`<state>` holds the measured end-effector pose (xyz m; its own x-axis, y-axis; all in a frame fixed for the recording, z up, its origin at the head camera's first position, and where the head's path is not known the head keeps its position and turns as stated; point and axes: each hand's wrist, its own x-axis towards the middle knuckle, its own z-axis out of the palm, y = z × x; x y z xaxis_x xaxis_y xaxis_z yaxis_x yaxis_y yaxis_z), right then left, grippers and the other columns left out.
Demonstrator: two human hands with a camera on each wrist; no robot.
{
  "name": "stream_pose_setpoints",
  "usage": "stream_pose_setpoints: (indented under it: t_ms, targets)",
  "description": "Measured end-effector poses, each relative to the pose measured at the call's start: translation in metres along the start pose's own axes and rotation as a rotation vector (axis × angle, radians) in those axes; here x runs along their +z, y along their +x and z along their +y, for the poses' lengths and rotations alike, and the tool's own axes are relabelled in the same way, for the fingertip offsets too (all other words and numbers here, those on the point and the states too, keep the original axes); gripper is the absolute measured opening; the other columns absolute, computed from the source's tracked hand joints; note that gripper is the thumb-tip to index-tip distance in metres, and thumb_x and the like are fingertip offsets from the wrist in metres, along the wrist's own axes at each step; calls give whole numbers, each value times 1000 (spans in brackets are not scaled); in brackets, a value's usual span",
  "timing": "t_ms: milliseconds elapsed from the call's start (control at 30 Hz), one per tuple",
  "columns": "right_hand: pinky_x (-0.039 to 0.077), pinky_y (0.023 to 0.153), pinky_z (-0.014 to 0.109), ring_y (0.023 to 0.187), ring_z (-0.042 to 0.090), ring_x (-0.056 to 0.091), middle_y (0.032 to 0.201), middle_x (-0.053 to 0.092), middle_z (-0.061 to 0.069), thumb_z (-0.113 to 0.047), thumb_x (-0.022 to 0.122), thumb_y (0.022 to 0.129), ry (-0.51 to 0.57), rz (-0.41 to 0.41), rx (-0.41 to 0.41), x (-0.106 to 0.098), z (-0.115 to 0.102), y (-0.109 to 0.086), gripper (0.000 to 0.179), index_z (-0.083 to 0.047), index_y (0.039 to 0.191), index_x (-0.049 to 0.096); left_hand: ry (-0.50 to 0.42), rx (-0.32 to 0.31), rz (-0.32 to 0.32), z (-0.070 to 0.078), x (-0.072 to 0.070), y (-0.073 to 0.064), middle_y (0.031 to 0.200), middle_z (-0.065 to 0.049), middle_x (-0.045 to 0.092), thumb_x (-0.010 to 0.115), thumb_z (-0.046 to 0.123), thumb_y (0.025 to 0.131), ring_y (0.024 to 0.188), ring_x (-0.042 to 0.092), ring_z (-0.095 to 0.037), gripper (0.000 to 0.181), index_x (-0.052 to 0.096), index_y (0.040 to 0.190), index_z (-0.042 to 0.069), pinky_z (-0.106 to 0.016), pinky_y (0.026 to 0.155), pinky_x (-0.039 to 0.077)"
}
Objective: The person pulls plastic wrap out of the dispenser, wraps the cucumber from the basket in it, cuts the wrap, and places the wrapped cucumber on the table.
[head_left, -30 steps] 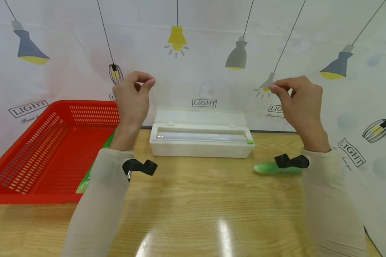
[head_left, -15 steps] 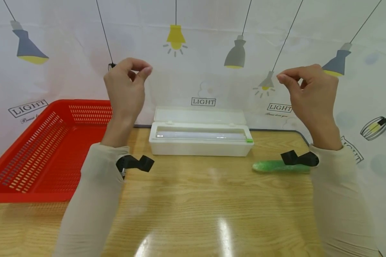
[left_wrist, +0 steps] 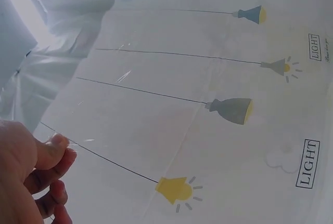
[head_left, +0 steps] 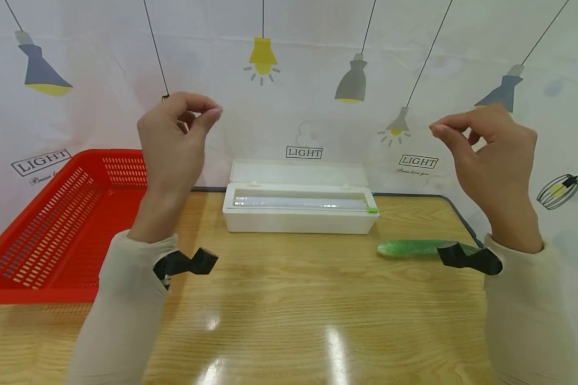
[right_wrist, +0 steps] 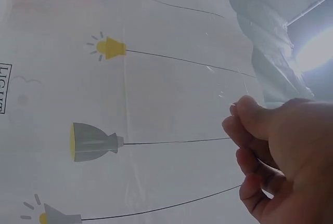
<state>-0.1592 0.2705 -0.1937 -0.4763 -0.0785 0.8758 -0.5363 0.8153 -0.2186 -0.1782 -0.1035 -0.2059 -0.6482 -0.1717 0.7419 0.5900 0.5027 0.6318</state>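
Both hands are raised above the table, apart, each with thumb and forefinger pinched together. From the left hand (head_left: 173, 141) a clear plastic film (left_wrist: 124, 76) appears to stretch away, showing only as thin glints in the left wrist view. Similar glints lie by the fingertips of the right hand (head_left: 501, 155) in the right wrist view, so it pinches the film too; its edges cannot be made out. Between and below the hands stands a white cling film dispenser (head_left: 301, 222), lid up, a roll under its window and a green slider at its right end. A cucumber (head_left: 404, 248) lies right.
A red plastic basket (head_left: 62, 295) stands on the left of the wooden table (head_left: 289, 299), partly behind the left arm. A wall sheet (head_left: 308, 69) printed with lamps hangs behind the dispenser. Black straps (head_left: 469, 259) sit on both wrists, the right one overlapping the cucumber in view.
The hands have moved farther apart, left hand leftward and right hand rightward, rising and then dipping slightly. Their pinch stays the same. The green item seen in the basket is now hidden behind the left arm.
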Motion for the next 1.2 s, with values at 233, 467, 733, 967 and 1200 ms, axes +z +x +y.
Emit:
stream_pose_setpoints:
  t_ms: [233,467,733,967,1200]
  targets:
    - [38,79,15,93,0,58,105,68,7,1,64,89,176,-138,-22,-18,-16,-42,10,11,92,65,-109,131,-163,-3,-22,-33,95,-5,67,65,3,90,91,56,-9,8,67,96,-1,-23,80,42]
    - [22,42,11,42,-4,34,99,71,1,1,52,97,409,-261,-44,-29,-21,-84,16,17,94,52,-489,182,-390,-13,-42,-69,87,-10,70,63,-10,86,83,67,-18,8,64,94,-8,-26,77,53]
    - [48,69,15,81,7,67,84,71,8,2,55,95,683,-418,-75,-29,-12,-125,13,13,91,59,-665,170,-743,-39,-44,-97,82,-7,68,61,-7,89,72,66,-18,9,65,92,1,-28,62,54]
    - [48,68,16,81,8,66,91,71,0,11,62,86,571,-655,-77,-34,-6,-149,24,-8,99,66,-665,81,-987,-59,-45,-126,84,-3,68,61,-12,86,74,64,-18,23,65,93,10,-33,63,55]
    - [48,65,16,80,4,65,92,68,-14,11,63,85,613,-919,-24,-15,-4,-178,37,-22,101,63,-563,16,-1114,-78,-37,-158,83,2,69,64,1,89,74,67,-16,12,67,91,13,-31,65,55]
